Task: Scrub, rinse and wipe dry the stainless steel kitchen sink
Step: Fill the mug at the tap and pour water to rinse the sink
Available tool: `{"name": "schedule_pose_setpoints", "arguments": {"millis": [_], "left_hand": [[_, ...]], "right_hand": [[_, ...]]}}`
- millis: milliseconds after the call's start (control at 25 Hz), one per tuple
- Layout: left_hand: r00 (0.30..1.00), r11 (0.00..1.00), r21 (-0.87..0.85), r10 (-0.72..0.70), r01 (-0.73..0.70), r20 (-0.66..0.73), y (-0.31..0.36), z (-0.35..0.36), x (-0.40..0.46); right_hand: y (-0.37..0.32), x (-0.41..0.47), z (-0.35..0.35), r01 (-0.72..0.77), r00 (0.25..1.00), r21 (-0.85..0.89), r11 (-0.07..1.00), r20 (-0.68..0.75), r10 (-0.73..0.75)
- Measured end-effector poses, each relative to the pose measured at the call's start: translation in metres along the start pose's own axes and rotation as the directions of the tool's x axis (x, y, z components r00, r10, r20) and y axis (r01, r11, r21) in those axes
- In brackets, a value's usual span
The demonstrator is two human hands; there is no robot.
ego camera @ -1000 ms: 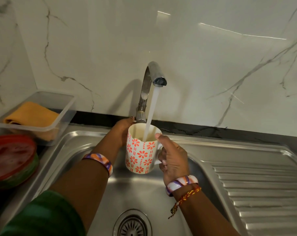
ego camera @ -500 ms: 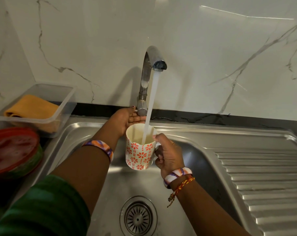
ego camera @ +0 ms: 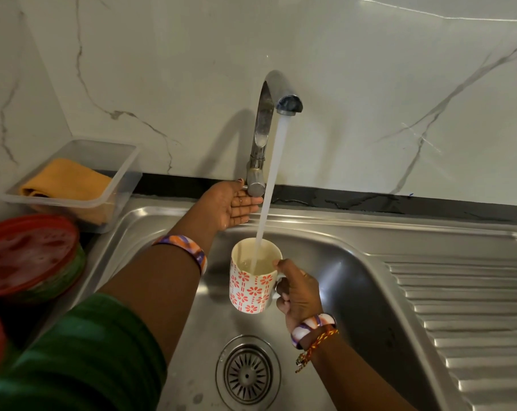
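Right hand (ego camera: 300, 292) clamped on mug (ego camera: 252, 280) handle under stream; left hand (ego camera: 233, 201) flat-fingered at tap (ego camera: 260, 161) base. Overflow and splashing likely unless shut off soon.

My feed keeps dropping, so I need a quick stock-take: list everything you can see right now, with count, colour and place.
sink: one, stainless steel, centre, ribbed drainboard at right
drain strainer: one, metal, basin floor
tap: one, chrome, behind basin, water running
mug: one, white with red flowers, under the stream, part filled
container: one, clear plastic, left of sink
cloth: one, orange, inside container
plates: a stack, red on green, far left; count unclear
wall: white marble
left hand: open, at tap base
right hand: grip on mug handle
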State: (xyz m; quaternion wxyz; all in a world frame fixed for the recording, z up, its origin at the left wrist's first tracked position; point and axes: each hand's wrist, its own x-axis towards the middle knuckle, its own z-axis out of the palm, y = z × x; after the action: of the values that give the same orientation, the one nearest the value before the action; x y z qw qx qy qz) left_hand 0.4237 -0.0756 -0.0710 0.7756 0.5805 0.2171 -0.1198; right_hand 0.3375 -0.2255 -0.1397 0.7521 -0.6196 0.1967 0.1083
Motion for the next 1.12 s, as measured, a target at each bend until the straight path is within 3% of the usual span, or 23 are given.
{"name": "schedule_pose_setpoints", "arguments": {"millis": [1120], "left_hand": [[0.999,1.0,-0.014,0.015,-0.016,-0.029,0.001,0.003,-0.003]], "right_hand": [[0.016,0.007,0.006,-0.079,0.995,0.065,0.995,0.06,0.075]]}}
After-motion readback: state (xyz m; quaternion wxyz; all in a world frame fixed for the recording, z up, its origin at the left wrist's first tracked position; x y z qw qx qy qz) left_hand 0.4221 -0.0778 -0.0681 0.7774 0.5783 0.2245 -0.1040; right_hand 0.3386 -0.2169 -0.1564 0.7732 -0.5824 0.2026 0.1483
